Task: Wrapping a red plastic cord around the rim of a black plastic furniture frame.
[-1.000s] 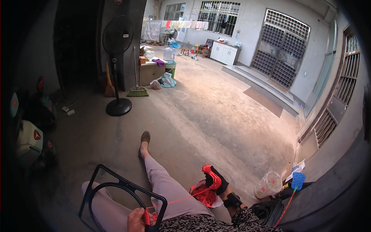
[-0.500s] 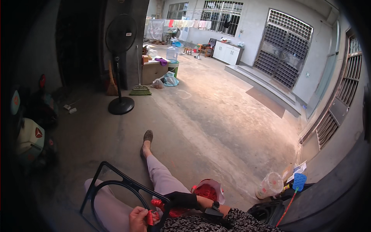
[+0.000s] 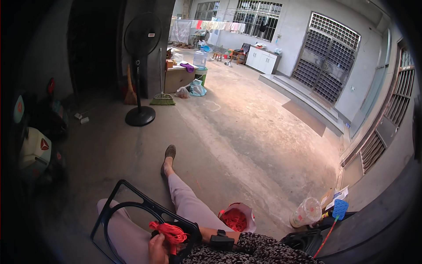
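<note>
Across my lap lies a black frame (image 3: 141, 200) with a straight outer bar and a curved inner ring. Within its right side is a loose bundle of thin red cord (image 3: 172, 232). My left hand (image 3: 157, 248) has its fingers closed at the lower left of this bundle. My right hand (image 3: 192, 232), in a black glove, reaches in from the right beside the frame's corner. Its fingers are hidden by the frame and the cord, and dark glove and dark frame blend together. A watch-like black device sits on the right wrist.
A container of red cord (image 3: 235, 219) stands by my right thigh. Farther right are a clear plastic bin (image 3: 306, 212) and a blue fly swatter (image 3: 340, 207). Ahead stand a black pedestal fan (image 3: 140, 116) and a green broom (image 3: 162, 99). A scooter (image 3: 35, 147) is at the left.
My right hand has moved left, behind the frame's corner. The red cord now shows as a fuller, loose bundle above my left hand. The view has shifted slightly.
</note>
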Demonstrator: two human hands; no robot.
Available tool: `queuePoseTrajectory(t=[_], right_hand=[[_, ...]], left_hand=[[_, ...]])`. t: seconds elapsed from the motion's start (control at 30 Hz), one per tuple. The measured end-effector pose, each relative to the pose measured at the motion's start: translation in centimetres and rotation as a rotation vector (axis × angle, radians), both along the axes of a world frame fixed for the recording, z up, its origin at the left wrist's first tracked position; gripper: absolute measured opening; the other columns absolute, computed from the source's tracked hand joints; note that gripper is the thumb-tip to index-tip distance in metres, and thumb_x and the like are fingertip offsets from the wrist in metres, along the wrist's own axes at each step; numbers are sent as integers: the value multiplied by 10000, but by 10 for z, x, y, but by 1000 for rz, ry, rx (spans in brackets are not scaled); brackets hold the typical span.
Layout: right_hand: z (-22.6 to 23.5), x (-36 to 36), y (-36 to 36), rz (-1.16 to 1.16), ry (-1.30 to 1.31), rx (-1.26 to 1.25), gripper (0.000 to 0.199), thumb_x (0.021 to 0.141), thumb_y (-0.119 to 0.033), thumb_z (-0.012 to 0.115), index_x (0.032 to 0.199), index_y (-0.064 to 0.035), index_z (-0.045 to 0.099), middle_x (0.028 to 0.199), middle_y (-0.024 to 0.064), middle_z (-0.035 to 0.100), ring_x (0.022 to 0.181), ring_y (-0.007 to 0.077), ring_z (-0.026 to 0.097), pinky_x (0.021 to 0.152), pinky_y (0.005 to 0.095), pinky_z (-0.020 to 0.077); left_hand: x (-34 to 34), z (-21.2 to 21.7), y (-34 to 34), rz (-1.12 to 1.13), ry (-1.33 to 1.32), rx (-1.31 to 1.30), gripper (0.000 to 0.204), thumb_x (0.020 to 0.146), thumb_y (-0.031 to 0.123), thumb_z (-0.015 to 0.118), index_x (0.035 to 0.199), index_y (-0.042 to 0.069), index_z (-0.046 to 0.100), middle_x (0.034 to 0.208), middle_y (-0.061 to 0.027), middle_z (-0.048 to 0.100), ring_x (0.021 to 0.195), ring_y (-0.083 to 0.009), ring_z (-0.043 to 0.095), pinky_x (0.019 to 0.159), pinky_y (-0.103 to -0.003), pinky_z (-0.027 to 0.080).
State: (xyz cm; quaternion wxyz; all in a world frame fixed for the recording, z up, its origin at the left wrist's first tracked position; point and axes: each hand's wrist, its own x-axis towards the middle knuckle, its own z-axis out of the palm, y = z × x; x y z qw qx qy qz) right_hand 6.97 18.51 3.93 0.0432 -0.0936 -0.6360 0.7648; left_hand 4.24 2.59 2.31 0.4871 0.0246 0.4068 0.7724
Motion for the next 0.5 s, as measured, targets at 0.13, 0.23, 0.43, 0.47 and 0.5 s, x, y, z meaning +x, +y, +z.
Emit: queuePoseTrajectory(t=[0.13,0.23,0.43,0.47,0.5], right_hand=[[8,-7,-6,-70,38,-44,594,909,-550,411,1031,1,598,961,174,608,786,347,545,697,446,442],[12,7,16,-254,41,-65,607,914,-561,400,1026,2,599,961,178,607,783,355,543,695,453,441],[-63,77,137,-192,289,-940,382,960,-406,425,1061,-50,516,847,67,583,707,207,564,643,334,462],[-69,97,152,-99,336,-1024,338,968,-375,430,1069,-60,500,824,44,578,692,177,568,632,310,466],[-73,113,162,-57,354,-1062,294,977,-343,436,1076,-70,483,801,22,573,677,147,572,622,286,470]], left_hand=[[-1,0,2,64,-143,-34,315,949,300,458,982,4,562,758,-158,631,629,-250,611,604,-362,516],[-6,-28,-11,-101,-190,-53,507,967,399,347,1067,-51,559,870,-172,650,739,-261,628,753,-397,513],[-3,-5,-6,-125,-240,-34,481,963,388,370,1037,-41,573,869,-145,652,721,-212,631,707,-306,511],[-4,-4,-6,-127,-229,-21,479,964,387,369,1034,-40,575,869,-144,651,718,-206,630,701,-299,512],[-3,-5,-6,-119,-227,-30,482,965,389,366,1031,-40,575,868,-144,651,721,-201,631,698,-297,513]])
